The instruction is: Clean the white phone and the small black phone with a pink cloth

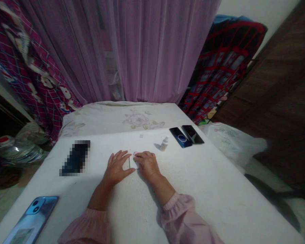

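Observation:
A small flat white square point(133, 164) with a dark left edge lies on the white-covered table between my hands. My left hand point(119, 168) is at its left side, fingers spread, with the index fingertip by the far corner and the thumb by the near edge. On the square's right part, the bent fingers of my right hand point(148, 164) press a small pink piece point(135, 154), mostly hidden under them; its material is unclear. A small white bottle point(164, 143) stands upright beyond my right hand. Farther back is a tiny grey square point(141, 136).
Two dark phones point(181, 137) lie side by side at the table's right edge. A blue phone point(32, 218) lies face down at near left, and a pixelated dark object point(76, 158) beyond it. Purple curtains point(147, 51) hang behind. A large water bottle point(20, 149) stands left of the table.

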`<move>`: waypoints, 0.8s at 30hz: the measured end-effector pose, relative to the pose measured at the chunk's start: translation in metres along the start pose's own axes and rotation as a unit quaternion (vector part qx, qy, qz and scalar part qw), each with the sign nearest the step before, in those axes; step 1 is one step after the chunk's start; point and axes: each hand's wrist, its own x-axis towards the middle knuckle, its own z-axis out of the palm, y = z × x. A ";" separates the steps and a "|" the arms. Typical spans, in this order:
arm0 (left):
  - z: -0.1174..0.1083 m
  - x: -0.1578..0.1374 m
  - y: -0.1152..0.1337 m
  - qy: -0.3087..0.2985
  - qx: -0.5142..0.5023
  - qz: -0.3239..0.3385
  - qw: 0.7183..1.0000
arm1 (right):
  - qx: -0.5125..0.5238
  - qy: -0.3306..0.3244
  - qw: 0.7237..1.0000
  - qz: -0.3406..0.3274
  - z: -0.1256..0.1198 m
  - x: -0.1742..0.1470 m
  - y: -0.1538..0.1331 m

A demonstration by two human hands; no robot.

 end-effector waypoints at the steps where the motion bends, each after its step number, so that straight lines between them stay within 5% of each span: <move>1: 0.000 0.000 0.000 -0.004 0.003 0.000 1.000 | 0.005 -0.003 1.000 -0.008 0.002 0.001 -0.003; 10: 0.003 -0.001 -0.003 0.001 0.004 0.008 1.000 | 0.066 0.032 0.995 -0.070 0.000 -0.021 0.003; 16: -0.006 0.000 -0.004 -0.061 0.013 0.011 0.998 | 0.066 0.079 0.993 -0.065 0.000 -0.029 0.016; 24: -0.005 0.001 -0.007 -0.067 0.014 0.024 0.997 | 0.046 0.055 0.990 -0.119 0.011 -0.019 -0.003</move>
